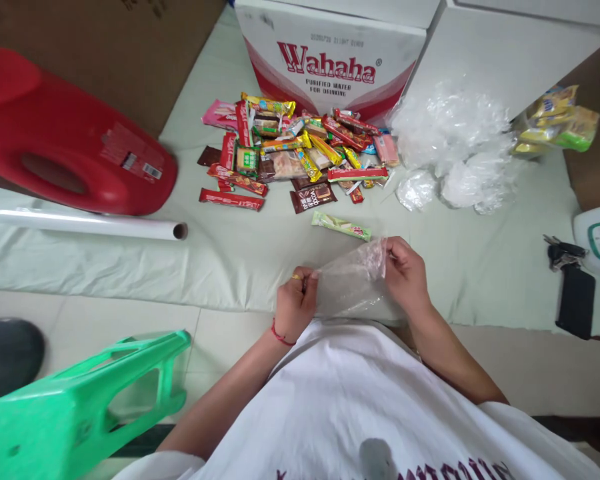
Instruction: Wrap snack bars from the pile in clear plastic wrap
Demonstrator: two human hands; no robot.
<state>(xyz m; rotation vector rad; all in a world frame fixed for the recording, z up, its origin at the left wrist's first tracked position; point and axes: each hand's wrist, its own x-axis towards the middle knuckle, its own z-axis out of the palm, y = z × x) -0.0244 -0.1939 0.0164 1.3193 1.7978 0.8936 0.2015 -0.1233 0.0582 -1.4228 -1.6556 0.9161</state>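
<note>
Two hands are at work as I look on from far away. The left hand [296, 305] has its fingers pinched shut on one side of a clear bag [353, 283]. The right hand [407, 275] has its fingers closed on the other side, near a crinkly end. The bag is stretched between them, at the near edge of the counter [240, 263], and I can see through it. I see a red string [281, 338] around the left wrist.

Just past the bag lies a green snack packet [341, 226]. Behind that I see a big, messy pile of snacks [285, 157], red, yellow and brown. It sits in front of a white and red box [330, 63]. To the right of the pile is a puffy heap of clear plastic [445, 143]. Over on the left I see a big red jug [70, 140] and a long white roll [87, 225]. Keys [563, 253] lie on the far right.
</note>
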